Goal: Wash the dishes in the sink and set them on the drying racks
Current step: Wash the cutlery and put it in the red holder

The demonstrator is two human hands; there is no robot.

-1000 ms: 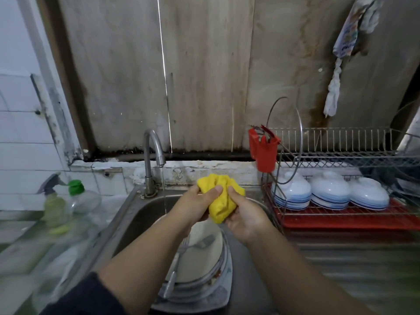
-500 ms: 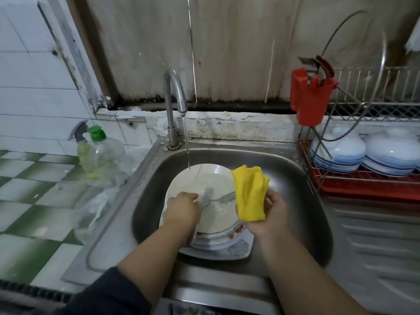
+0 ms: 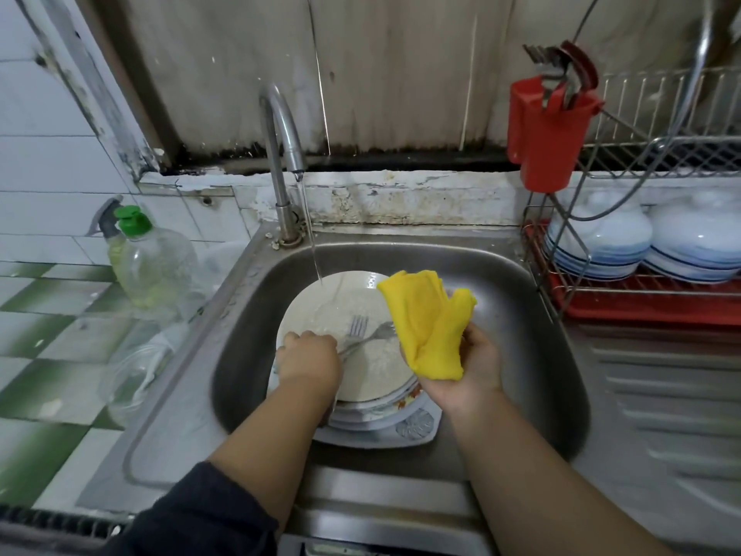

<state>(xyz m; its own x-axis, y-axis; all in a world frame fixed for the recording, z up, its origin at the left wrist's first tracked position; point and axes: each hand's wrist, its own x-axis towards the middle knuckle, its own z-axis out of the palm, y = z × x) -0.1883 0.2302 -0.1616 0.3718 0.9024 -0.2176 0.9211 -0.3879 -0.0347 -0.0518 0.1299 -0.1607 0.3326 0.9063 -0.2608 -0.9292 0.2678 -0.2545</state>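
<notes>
In the centre of the frame a steel sink (image 3: 517, 315) holds a stack of plates (image 3: 377, 411), the top one (image 3: 341, 315) a pale round plate filmed with cloudy water, with a patterned plate edge showing at the stack's lower right. A thin stream of water (image 3: 310, 242) falls from the curved tap (image 3: 280, 154) at upper centre onto the far rim of the top plate. Two forks (image 3: 361, 335) lie across that plate, tines toward the upper right. The left hand (image 3: 308, 363) sits at the plate's left edge, fingers curled down over the fork handles; whether it actually grips them or only rests on them I cannot tell, since the fingertips are hidden under the knuckles. The right hand (image 3: 469, 367), just right of the stack and raised above it, holds a bunched yellow cloth (image 3: 429, 323), fingers wrapped round its lower folds while the loose upper part stands up over the plate's right side. At the left of the frame a clear bottle with a green cap (image 3: 152, 258) stands on the tiled counter beside the sink. At the right a wire drying rack (image 3: 601, 290) on a red tray carries upturned white bowls with blue bands (image 3: 601, 238), and a red cutlery holder (image 3: 549, 134) hangs from its upper corner.
</notes>
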